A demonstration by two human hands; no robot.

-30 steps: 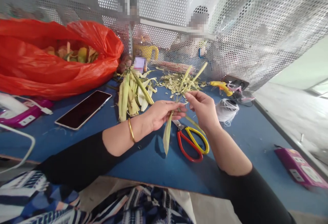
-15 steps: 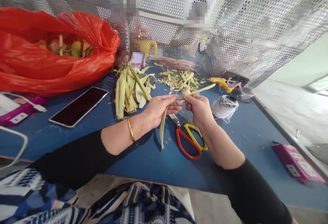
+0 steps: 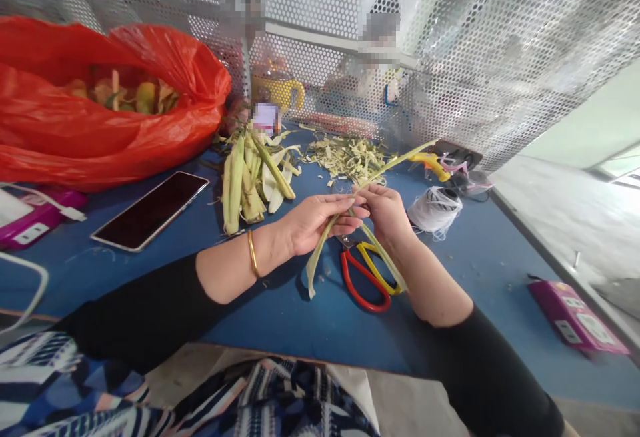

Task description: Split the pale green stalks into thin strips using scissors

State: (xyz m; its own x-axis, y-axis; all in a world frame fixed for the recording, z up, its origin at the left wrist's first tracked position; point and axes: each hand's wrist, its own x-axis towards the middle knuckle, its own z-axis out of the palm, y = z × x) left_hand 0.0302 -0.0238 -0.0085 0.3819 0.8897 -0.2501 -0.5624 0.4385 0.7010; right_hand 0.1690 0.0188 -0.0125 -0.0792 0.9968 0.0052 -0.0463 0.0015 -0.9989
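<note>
My left hand (image 3: 320, 222) is closed on pale green corn husk strips (image 3: 316, 260), with one end hanging below its fingers toward the table. Close against it, my right hand (image 3: 386, 214) pinches the same strips near where they cross. One strip end reaches up and to the right past my right fingers; another hangs down beside my right wrist. Exactly which strip each fingertip grips is hidden. Below the hands lie scissors (image 3: 370, 308) with one red and one yellow handle, their blades mostly covered. A bunch of corn husks (image 3: 233, 184) lies left of my hands.
Husk scraps (image 3: 350, 156) are heaped at the back. A spool of white thread (image 3: 435, 212) and a yellow glue gun (image 3: 434, 165) stand right. At left are a phone (image 3: 153, 209) and a red plastic bag (image 3: 195, 140). A purple power strip (image 3: 575, 317) lies far right.
The strip end by my right fingers now reaches farther up and right. Another strip shows more plainly beside my right wrist. Both hands have shifted slightly downward, close together.
</note>
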